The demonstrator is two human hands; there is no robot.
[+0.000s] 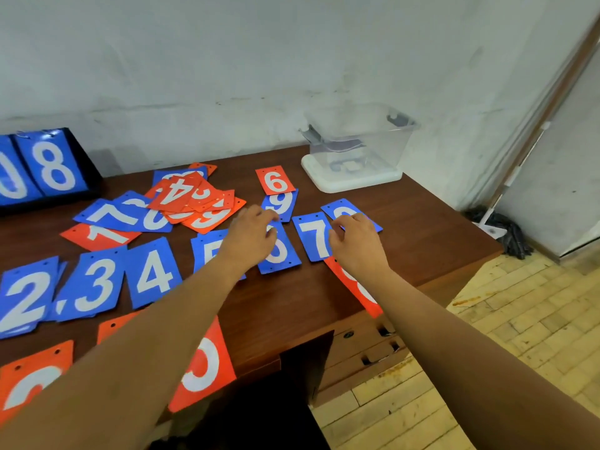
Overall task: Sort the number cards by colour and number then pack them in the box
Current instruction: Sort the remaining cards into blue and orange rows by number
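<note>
Inside clear plastic box [357, 138]: indistinct item; brown wooden desk [422, 222] edge just right. In front, right hand [355, 245] pinches blue card [337, 207]; left hand [250, 237] grip unclear.

Bare left hand [248, 235] and bare right hand [354, 245] on slender forearms [146, 336] uncovered along their whole visible length.

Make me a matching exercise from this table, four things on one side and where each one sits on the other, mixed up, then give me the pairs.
Things:
1. blue 4 card
2. clear box
3. scoreboard stand
4. lone red 6 card

Places:
A. far right of the table, by the wall
B. just beyond the blue 9 card
C. between the blue 3 card and the blue 5 card
D. far left, against the wall

Pairs: 1-C, 2-A, 3-D, 4-B.
</note>
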